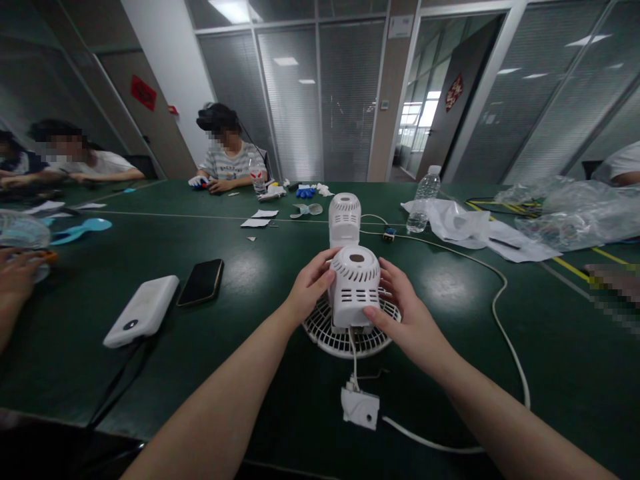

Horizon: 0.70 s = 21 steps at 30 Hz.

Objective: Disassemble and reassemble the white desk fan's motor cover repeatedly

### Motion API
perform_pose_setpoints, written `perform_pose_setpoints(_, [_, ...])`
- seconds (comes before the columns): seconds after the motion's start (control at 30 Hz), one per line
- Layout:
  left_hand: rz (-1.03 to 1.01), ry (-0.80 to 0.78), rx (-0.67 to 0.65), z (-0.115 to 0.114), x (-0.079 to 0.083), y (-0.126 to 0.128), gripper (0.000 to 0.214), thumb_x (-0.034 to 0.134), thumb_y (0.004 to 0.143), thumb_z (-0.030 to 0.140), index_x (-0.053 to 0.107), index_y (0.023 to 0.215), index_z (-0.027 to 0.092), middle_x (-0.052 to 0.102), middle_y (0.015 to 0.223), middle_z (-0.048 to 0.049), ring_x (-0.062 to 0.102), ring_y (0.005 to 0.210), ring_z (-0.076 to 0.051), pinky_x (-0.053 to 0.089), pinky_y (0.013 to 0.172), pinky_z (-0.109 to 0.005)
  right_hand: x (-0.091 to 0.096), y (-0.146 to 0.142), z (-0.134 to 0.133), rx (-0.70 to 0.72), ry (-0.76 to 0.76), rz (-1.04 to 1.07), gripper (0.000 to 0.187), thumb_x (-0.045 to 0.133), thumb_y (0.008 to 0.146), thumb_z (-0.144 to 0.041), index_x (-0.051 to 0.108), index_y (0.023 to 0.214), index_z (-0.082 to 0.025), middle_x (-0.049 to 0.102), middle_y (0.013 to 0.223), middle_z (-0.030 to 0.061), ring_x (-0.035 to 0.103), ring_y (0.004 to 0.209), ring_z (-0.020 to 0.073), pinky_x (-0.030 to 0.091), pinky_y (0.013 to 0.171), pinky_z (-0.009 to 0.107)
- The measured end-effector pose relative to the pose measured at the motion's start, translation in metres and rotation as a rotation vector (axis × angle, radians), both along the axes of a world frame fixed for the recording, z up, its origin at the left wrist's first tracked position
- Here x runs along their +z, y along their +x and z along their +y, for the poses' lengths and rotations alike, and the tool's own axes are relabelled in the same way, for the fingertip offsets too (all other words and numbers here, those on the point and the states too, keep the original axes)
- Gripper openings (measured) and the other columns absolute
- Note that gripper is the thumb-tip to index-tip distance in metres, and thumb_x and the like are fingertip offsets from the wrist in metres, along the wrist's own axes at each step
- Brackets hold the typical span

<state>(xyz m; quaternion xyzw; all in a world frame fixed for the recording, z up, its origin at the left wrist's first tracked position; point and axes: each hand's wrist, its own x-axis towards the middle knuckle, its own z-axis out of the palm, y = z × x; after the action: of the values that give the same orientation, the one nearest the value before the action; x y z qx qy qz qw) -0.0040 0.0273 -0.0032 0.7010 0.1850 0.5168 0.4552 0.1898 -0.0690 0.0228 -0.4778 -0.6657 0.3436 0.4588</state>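
Observation:
Between my two hands is a white fan motor housing [356, 290] with slotted vents. My left hand [311, 283] grips its left side, and my right hand [403, 313] holds its right side, the thumb low on the front. Beneath it lies a round white fan grille [333, 343], partly covered by the housing. A second, similar white vented housing [345, 217] stands just behind. From the held housing a thin cable runs down to a small white plastic box [360, 408], which lies on the table in front.
On the green table [260, 280] a white power bank [143, 310] and a black phone [201, 283] lie left. A white cord [500, 300] curves along the right. Behind it are a plastic bottle [424, 200] and clear plastic bags [575, 207]. Other people sit around the table.

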Motion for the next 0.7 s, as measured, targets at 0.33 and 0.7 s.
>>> perform_pose_setpoints(0.33, [0.037,0.044,0.010,0.0031,-0.0019,-0.0023,0.044,0.056,0.089,0.042,0.051,0.128,0.022,0.061,0.124,-0.0098,0.058,0.111,-0.026,0.047,0.093,-0.039,-0.0021,0.0040,0.0012,0.039,-0.042,0.031,0.082,0.068,0.080,-0.043,0.019,0.145,-0.032,0.031,0.151,0.0105,0.043,0.132,0.0303,0.036,0.109,0.054])
perform_pose_setpoints(0.7, [0.116,0.139,0.036,0.0010,-0.0023,-0.0033,0.062,0.065,0.080,0.047,0.044,0.132,0.020,0.054,0.128,-0.0124,0.053,0.115,-0.029,0.044,0.096,-0.041,0.0026,0.0025,-0.0019,0.091,-0.006,-0.056,0.085,0.064,0.083,-0.042,0.011,0.149,-0.033,0.026,0.155,0.0089,0.038,0.135,0.0312,0.034,0.110,0.055])
